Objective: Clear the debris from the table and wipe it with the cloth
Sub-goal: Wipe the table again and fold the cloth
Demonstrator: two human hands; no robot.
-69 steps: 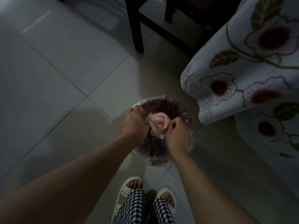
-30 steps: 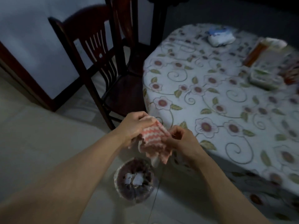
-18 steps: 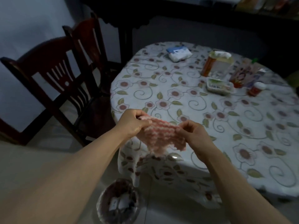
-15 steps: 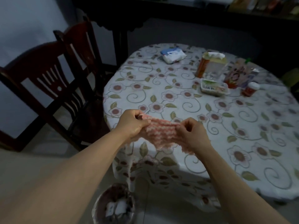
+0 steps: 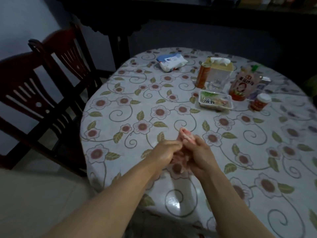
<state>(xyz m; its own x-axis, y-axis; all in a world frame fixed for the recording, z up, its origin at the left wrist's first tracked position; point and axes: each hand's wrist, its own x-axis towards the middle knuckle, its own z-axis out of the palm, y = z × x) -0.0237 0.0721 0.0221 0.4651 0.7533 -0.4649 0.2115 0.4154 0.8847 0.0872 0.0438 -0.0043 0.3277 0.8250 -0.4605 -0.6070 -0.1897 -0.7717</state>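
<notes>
Cloth [image 5: 187, 137] bunched between both hands, over the near part of the table [image 5: 120, 117].
Left hand [image 5: 165, 152] is curling its fingers round the cloth's left side; right hand [image 5: 201, 154] is gripping its right side, a pink fold poking up above the thumb; beyond the cloth on the flowered cover, a food tray [image 5: 215, 101] is sitting with a tissue box [image 5: 220, 70] behind it; wipes pack [image 5: 171, 61] is lying further back-left; two wooden chairs [image 5: 42, 93] are standing left of the table.
</notes>
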